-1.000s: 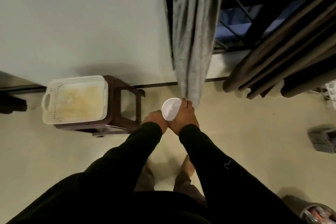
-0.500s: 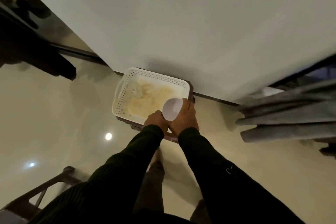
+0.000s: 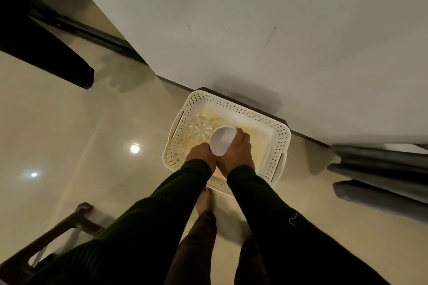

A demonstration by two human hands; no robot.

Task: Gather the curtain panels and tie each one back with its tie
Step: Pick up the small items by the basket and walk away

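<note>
Since one second ago my view has turned away from the window, so the grey curtain panels (image 3: 379, 176) are now far to the right of the white basket (image 3: 281, 143), at the edge of the picture, and the basket is right under my hands. Only the lower ends of the panels show, lying in dark folds along the floor line, and I cannot see any tie on them.

My right hand (image 3: 236, 152) holds a white cup (image 3: 221, 140) above the basket; the fingers are curled round its far side and its open mouth faces up to me. My left hand (image 3: 200, 155) is just beside the cup on the left, touching the right hand. Its fingers are hidden under the cup, so I cannot tell if they grip something.

Inside the basket, just left of the cup, stands a clear glass (image 3: 199, 127), and the bottom of the basket is covered with something pale yellow. The basket sits next to the white wall (image 3: 254, 30). Left and below the basket is a dark brown stool (image 3: 58, 233) on the shiny floor (image 3: 81, 134). Both my sleeves are black.
</note>
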